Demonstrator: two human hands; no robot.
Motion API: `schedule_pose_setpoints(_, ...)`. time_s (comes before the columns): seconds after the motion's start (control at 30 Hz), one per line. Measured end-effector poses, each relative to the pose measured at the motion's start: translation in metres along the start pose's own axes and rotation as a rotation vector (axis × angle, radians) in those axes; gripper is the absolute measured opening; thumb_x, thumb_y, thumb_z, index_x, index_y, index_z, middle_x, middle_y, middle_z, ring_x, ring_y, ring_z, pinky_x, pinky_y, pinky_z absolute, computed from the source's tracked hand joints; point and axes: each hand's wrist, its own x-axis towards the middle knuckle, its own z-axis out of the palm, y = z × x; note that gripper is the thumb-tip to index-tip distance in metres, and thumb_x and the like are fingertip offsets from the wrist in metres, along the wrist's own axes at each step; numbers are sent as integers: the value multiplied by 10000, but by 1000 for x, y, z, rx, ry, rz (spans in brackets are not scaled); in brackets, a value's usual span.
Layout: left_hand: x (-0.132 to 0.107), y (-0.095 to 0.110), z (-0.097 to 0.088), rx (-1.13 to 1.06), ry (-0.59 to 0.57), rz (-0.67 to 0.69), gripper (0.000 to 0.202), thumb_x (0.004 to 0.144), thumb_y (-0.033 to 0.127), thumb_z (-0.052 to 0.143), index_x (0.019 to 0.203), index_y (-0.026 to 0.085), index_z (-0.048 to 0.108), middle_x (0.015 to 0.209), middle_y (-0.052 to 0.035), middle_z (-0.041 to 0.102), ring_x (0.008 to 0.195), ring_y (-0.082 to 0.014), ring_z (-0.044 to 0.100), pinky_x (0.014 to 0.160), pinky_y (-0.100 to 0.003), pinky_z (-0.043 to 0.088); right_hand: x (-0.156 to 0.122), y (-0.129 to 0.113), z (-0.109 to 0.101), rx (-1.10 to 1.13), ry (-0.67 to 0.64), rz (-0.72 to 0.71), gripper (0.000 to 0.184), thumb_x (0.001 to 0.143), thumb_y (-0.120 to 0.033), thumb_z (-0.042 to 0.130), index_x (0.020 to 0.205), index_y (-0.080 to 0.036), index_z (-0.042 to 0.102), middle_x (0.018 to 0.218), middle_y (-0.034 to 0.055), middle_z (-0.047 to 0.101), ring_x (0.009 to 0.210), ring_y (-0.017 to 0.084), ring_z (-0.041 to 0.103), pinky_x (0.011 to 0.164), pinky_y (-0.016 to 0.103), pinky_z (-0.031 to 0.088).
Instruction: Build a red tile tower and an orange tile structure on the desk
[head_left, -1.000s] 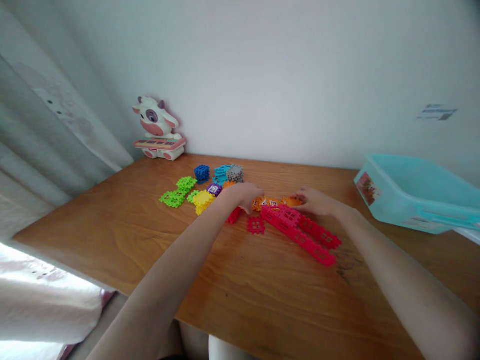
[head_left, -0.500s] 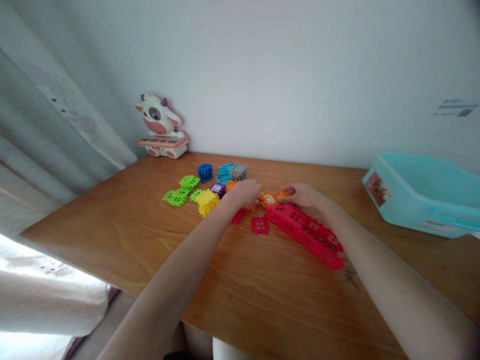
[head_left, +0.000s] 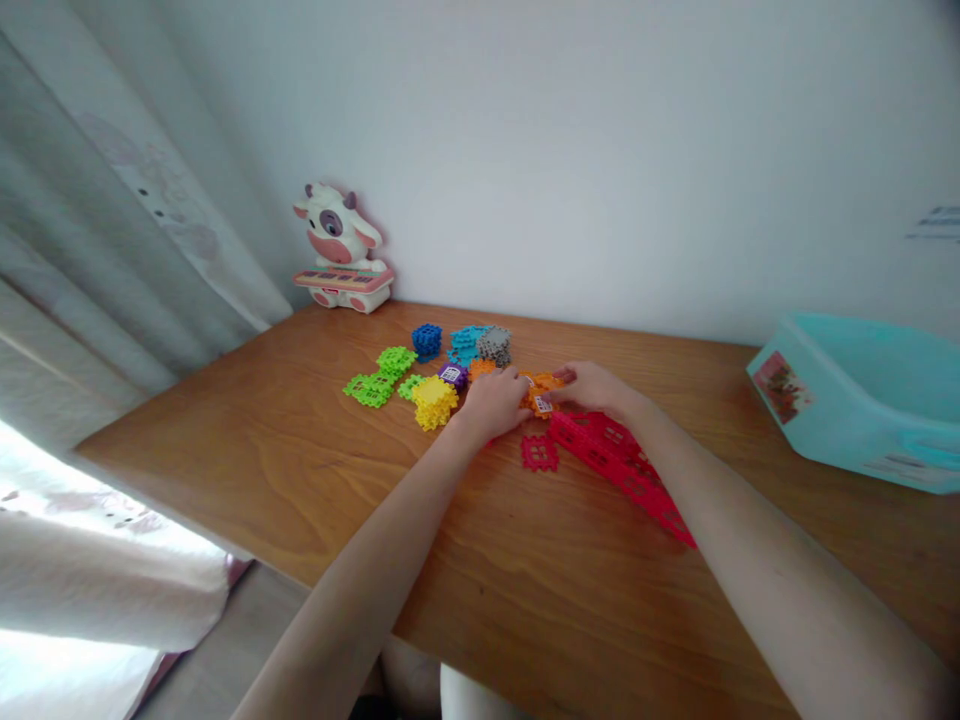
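Note:
Both hands meet over a small cluster of orange waffle blocks (head_left: 541, 392) near the middle of the wooden table (head_left: 247, 420). My left hand (head_left: 496, 400) has its fingers curled onto the left side of the orange blocks. My right hand (head_left: 592, 387) pinches them from the right. A long strip of joined red blocks (head_left: 628, 468) lies under my right forearm. A single red block (head_left: 538, 453) lies flat just in front of my hands.
Green blocks (head_left: 379, 378), yellow blocks (head_left: 435, 400), a purple block (head_left: 453, 375), blue blocks (head_left: 427, 339), teal blocks (head_left: 466, 342) and grey blocks (head_left: 495, 345) lie left of my hands. A cow toy piano (head_left: 341, 252) stands by the wall. A teal plastic bin (head_left: 862, 400) sits at the right.
My hands have drawn closer together onto the orange blocks, the right one moving left off the red strip. The camera view has shifted left.

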Motion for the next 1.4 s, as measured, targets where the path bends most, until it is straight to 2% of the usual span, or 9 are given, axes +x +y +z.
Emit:
schedule_pose_setpoints(0.17,9,4,5,-5,31,-79,324,944,394,660,1144,140,655,1165,-148,680,1113,-311,676,899,-390,550,8,-1,4,-112,82,23,191,835,-381,759,806,-193,768,833,119,780,860,281,728,758,335,521)
schedule_pose_setpoints(0.33,-8,2,0,-19,36,-9,431,879,463,730,1181,170,641,1234,-124,658,1119,-305,671,931,-395,552,9,-2,6,-103,51,-21,210,861,-404,737,839,-201,783,825,97,787,841,264,727,730,319,526)
schedule_pose_setpoints(0.47,-14,1,-1,-5,17,15,335,888,404,728,1140,195,655,1218,-117,664,1133,-300,667,910,-389,557,4,-2,3,-43,-27,-101,198,837,-394,771,907,-211,795,890,59,806,802,232,726,703,299,540)
schedule_pose_setpoints(0.63,-12,3,3,1,33,-14,325,917,398,705,1146,174,650,1223,-129,666,1127,-308,663,921,-401,552,-5,-4,-3,-10,10,-130,292,848,-439,772,1015,-199,779,993,100,811,888,265,744,769,328,566)
schedule_pose_setpoints(0.83,-38,-5,4,-62,210,29,319,1032,435,503,1106,168,661,1176,-112,677,1104,-265,647,974,-388,515,-60,11,-25,5,116,-135,377,964,-511,599,1140,-208,738,1162,119,777,996,265,736,875,369,573)
schedule_pose_setpoints(0.97,-54,-13,1,-48,158,161,385,1036,494,472,1114,177,678,1170,-112,683,1110,-274,631,948,-400,514,-117,33,-33,-65,158,-183,502,900,-627,640,1221,-248,712,1256,110,744,1104,309,709,997,476,550)
schedule_pose_setpoints(1.07,-58,-13,-3,-61,125,249,430,1038,528,455,1153,179,677,1208,-112,676,1123,-267,626,959,-394,505,-148,44,-28,-81,133,-227,561,880,-620,673,1336,-295,649,1347,86,703,1184,315,680,1042,495,532)
schedule_pose_setpoints(1.23,-58,-3,1,-82,110,310,407,1032,512,482,1132,178,690,1210,-101,680,1121,-267,626,966,-398,500,-165,42,-16,-93,208,-189,545,909,-580,647,1363,-282,610,1343,100,704,1162,310,695,1002,480,559)
schedule_pose_setpoints(1.4,-56,16,11,-129,142,398,347,998,465,573,1165,185,690,1225,-105,680,1156,-286,610,1014,-435,487,-166,34,-9,-232,308,-27,499,934,-545,603,1292,-197,606,1258,153,731,1086,362,719,893,515,583)
